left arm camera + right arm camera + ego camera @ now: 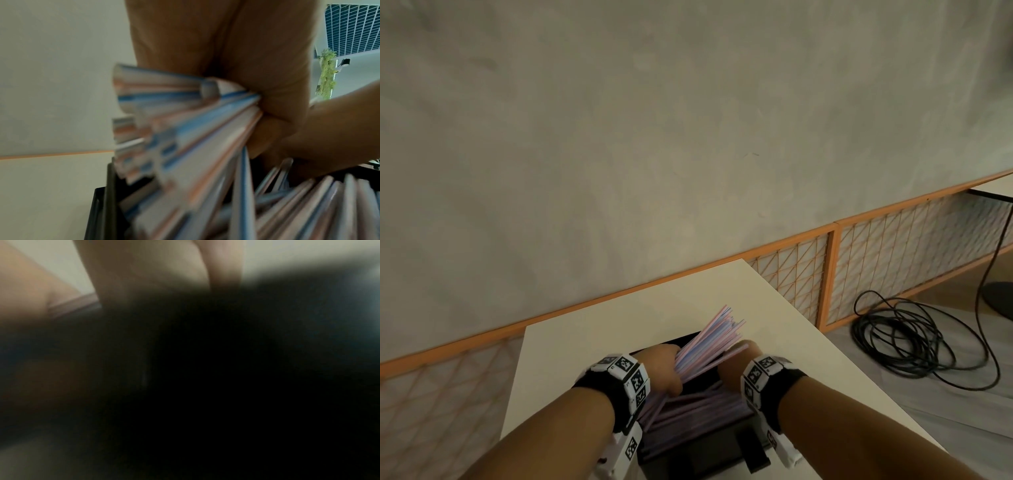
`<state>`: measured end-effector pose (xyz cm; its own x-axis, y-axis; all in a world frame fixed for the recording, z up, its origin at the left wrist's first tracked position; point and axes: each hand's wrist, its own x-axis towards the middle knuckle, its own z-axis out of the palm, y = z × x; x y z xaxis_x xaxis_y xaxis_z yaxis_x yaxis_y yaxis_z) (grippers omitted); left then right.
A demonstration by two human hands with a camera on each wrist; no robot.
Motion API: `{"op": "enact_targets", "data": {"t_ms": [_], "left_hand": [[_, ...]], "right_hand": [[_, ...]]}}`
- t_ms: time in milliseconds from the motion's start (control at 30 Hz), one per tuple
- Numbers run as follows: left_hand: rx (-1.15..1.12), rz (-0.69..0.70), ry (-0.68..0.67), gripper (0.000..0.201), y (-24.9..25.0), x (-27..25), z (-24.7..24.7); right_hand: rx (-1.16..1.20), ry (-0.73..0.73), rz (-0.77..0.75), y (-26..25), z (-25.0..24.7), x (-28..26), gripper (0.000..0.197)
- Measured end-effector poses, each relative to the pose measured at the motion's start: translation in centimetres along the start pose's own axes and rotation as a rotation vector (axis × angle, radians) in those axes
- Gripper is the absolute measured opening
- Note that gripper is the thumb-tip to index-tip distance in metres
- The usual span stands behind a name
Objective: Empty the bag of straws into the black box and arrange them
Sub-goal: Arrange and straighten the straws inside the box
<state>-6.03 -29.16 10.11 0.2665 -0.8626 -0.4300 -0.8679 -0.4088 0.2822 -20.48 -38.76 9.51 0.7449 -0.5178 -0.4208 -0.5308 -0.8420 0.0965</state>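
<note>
My left hand (666, 371) grips a thick bundle of pink, blue and white striped straws (709, 337) that fans up and to the right above the black box (709, 455). The left wrist view shows the same bundle (185, 129) close and blurred, clamped in my left hand (273, 120). More loose straws (688, 407) lie crosswise inside the box. My right hand (736, 365) reaches into the box just right of the bundle, with its fingers hidden behind the straws. The right wrist view is dark and blurred, showing only fingers (156, 272). No bag is in view.
The box stands at the near edge of a white table (619, 315). An orange-framed mesh panel (876, 253) runs along the grey wall behind. A coil of black cable (904, 339) lies on the floor at the right.
</note>
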Motion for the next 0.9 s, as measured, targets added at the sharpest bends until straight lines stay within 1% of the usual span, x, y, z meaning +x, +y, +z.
{"op": "enact_targets", "data": {"t_ms": [33, 133, 233, 267, 300, 367, 433, 533, 633, 700, 767, 800, 833, 900], "left_hand": [[-0.003, -0.002, -0.001, 0.051, 0.0, 0.0, 0.0], [-0.023, -0.001, 0.005, 0.051, -0.1, 0.0, -0.2], [-0.044, 0.008, 0.019, 0.041, -0.2, -0.1, -0.5], [-0.044, 0.011, 0.025, 0.036, -0.2, -0.2, -0.6], [-0.045, 0.014, 0.029, 0.032, -0.2, -0.3, -0.6], [-0.052, 0.026, 0.035, 0.029, -0.2, -0.4, -0.7], [-0.065, 0.036, 0.038, 0.028, -0.1, -0.5, -0.8], [-0.053, 0.046, 0.041, 0.033, 0.2, -0.6, -0.9], [-0.036, 0.051, 0.033, 0.032, 0.7, -0.6, -0.8], [-0.032, 0.061, 0.027, 0.041, 1.0, -0.6, -0.7], [-0.034, 0.076, 0.027, 0.049, 1.2, -0.7, -0.5], [-0.025, 0.084, 0.033, 0.05, 1.3, -0.7, -0.4], [-0.008, 0.082, 0.034, 0.051, 1.4, -0.8, -0.3], [0.04, 0.077, 0.034, 0.05, 1.4, -0.7, 0.0]], "right_hand": [[-0.053, 0.035, -0.004, 0.0, -0.5, -0.5, 0.028], [-0.189, 0.063, -0.05, 1.3, -1.4, -1.8, 0.019], [-0.309, 0.08, -0.043, 2.8, -1.8, -2.4, 0.019], [-0.322, 0.092, -0.016, 3.3, -1.9, -2.7, 0.022], [-0.327, 0.115, 0.008, 3.9, -1.6, -2.6, 0.029], [-0.287, 0.182, 0.029, 4.8, -1.4, -3.0, 0.039], [-0.258, 0.191, 0.037, 5.4, -0.9, -3.1, 0.04], [-0.215, 0.136, 0.042, 4.7, 0.1, -3.0, 0.026], [-0.131, 0.072, -0.018, 2.8, 0.8, -2.7, 0.024], [-0.067, 0.046, -0.058, 2.1, 1.4, -2.6, 0.023], [0.0, 0.058, -0.112, 2.0, 1.9, -2.7, 0.029], [0.033, 0.063, -0.135, 2.3, 2.0, -3.0, 0.035], [0.083, 0.084, -0.137, 2.7, 2.1, -3.4, 0.036], [0.226, 0.15, -0.062, 4.2, 2.2, -4.6, 0.029]]}}
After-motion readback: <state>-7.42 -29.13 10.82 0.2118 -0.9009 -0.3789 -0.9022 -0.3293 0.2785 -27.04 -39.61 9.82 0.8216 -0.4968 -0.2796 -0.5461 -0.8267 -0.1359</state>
